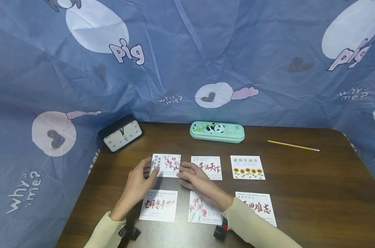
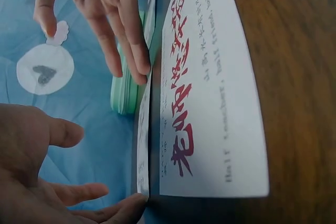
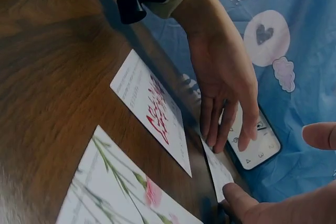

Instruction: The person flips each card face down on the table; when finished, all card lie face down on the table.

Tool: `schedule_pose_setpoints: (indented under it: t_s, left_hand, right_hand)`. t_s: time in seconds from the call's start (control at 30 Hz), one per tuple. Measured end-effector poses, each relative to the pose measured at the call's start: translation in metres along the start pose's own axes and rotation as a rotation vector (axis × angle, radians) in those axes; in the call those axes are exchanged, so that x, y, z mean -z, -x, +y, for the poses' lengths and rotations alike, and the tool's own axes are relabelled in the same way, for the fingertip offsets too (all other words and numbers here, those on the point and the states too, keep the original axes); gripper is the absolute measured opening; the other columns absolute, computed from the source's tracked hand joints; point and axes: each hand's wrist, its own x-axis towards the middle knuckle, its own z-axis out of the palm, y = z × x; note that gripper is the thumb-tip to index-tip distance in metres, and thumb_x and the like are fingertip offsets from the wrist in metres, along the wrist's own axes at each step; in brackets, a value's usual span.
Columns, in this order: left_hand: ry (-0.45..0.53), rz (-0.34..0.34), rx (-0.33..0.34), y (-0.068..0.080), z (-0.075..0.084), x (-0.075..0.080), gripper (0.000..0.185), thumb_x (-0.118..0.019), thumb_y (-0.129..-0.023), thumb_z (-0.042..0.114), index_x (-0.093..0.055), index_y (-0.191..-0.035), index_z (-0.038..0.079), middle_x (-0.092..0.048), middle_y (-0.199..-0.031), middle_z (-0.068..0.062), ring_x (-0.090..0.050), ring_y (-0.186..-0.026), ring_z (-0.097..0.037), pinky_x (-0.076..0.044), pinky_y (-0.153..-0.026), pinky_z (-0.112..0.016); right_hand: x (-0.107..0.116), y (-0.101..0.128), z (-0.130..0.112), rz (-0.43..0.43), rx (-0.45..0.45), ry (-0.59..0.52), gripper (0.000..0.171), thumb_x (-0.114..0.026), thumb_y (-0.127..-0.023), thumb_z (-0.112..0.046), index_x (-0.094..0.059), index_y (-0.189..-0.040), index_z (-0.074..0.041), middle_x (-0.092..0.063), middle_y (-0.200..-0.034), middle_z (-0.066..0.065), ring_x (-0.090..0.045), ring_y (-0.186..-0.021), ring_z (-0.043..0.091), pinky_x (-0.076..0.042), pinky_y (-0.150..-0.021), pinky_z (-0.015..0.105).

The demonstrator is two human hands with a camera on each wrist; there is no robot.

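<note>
A white card with red plum blossoms [image 1: 167, 166] lies at the back left of two rows of cards on the table. At its left edge is my left hand [image 1: 138, 182], fingers spread and fairly straight, the thumb reaching over the card's near corner. My right hand [image 1: 199, 181] is at the opposite edge, fingertips right at the card's side, fingers extended. In the left wrist view the card [image 2: 142, 145] shows almost edge-on between both hands. The right wrist view has it [image 3: 216, 170] between the fingertips. Below the right forearm, a pink carnation card [image 1: 199, 212] is partly covered.
Other cards nearby include a red-lettered card [image 1: 158, 205], another [image 1: 210, 168] and a sunflower card [image 1: 247, 167]. Behind them stand a clock [image 1: 122, 134] and a green panda pencil case [image 1: 217, 132]. A yellow pencil [image 1: 292, 145] lies right. A blue patterned cloth [image 1: 181, 69] hangs behind.
</note>
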Motion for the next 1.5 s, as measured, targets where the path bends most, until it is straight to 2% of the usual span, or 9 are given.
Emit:
schedule_pose_setpoints:
  t_s: [0.27, 0.47, 0.8, 1.0, 1.17, 1.33, 1.5]
  left_hand:
    - [-0.086, 0.0, 0.004, 0.001, 0.002, -0.003, 0.062, -0.066, -0.102, 0.034, -0.049, -0.15, -0.002, -0.062, -0.14, -0.027, -0.064, -0.125, -0.04, -0.054, -0.106, -0.055]
    - [-0.136, 0.018, -0.012, 0.002, 0.004, -0.005, 0.062, -0.067, -0.101, 0.035, -0.05, -0.148, -0.003, -0.063, -0.137, -0.029, -0.064, -0.125, -0.043, -0.053, -0.105, -0.059]
    - [-0.158, 0.036, -0.018, 0.006, 0.007, -0.007, 0.06, -0.067, -0.101, 0.033, -0.052, -0.146, -0.004, -0.064, -0.134, -0.03, -0.064, -0.124, -0.045, -0.053, -0.104, -0.06]
    - [-0.168, 0.041, -0.025, 0.006, 0.007, -0.007, 0.059, -0.068, -0.101, 0.032, -0.053, -0.144, -0.005, -0.065, -0.132, -0.03, -0.063, -0.124, -0.046, -0.052, -0.103, -0.06]
    - [-0.18, 0.028, -0.027, 0.006, 0.01, -0.01, 0.059, -0.067, -0.101, 0.037, -0.055, -0.144, -0.002, -0.063, -0.137, -0.029, -0.061, -0.127, -0.047, -0.05, -0.105, -0.063]
    - [-0.179, 0.002, -0.013, 0.009, 0.018, -0.012, 0.057, -0.063, -0.102, 0.048, -0.062, -0.142, 0.006, -0.059, -0.144, -0.027, -0.057, -0.133, -0.046, -0.046, -0.109, -0.065]
    - [-0.174, -0.004, 0.021, 0.016, 0.026, -0.017, 0.065, -0.061, -0.1, 0.058, -0.065, -0.14, 0.008, -0.057, -0.143, -0.025, -0.059, -0.13, -0.045, -0.048, -0.106, -0.064]
  right_hand:
    - [-0.001, 0.002, 0.002, -0.011, 0.008, -0.063, 0.069, -0.06, -0.102, -0.016, -0.024, -0.159, 0.003, -0.029, -0.165, 0.026, -0.041, -0.15, 0.038, -0.041, -0.123, 0.05]
    - [-0.004, 0.0, 0.003, 0.03, 0.006, -0.12, 0.069, -0.058, -0.102, -0.017, -0.024, -0.158, 0.003, -0.029, -0.164, 0.026, -0.04, -0.15, 0.041, -0.042, -0.122, 0.051]
    - [-0.009, -0.004, 0.008, 0.123, 0.038, -0.151, 0.06, -0.056, -0.1, -0.015, -0.031, -0.151, 0.004, -0.039, -0.154, 0.026, -0.051, -0.138, 0.036, -0.047, -0.118, 0.051]
    - [-0.01, -0.006, 0.007, 0.155, 0.061, -0.142, 0.058, -0.056, -0.1, -0.014, -0.033, -0.15, 0.004, -0.044, -0.151, 0.026, -0.057, -0.13, 0.03, -0.054, -0.11, 0.045]
    - [-0.009, -0.006, 0.002, 0.147, 0.058, -0.145, 0.055, -0.054, -0.104, -0.016, -0.035, -0.152, 0.0, -0.049, -0.154, 0.025, -0.06, -0.131, 0.03, -0.057, -0.105, 0.037]
    - [-0.01, -0.008, -0.003, 0.13, 0.056, -0.137, 0.052, -0.05, -0.107, -0.017, -0.036, -0.155, -0.003, -0.055, -0.149, 0.025, -0.068, -0.116, 0.021, -0.059, -0.095, 0.029]
    - [-0.011, -0.013, -0.002, 0.125, 0.056, -0.122, 0.047, -0.047, -0.106, -0.011, -0.045, -0.152, 0.0, -0.066, -0.13, 0.018, -0.071, -0.097, 0.012, -0.06, -0.085, 0.025]
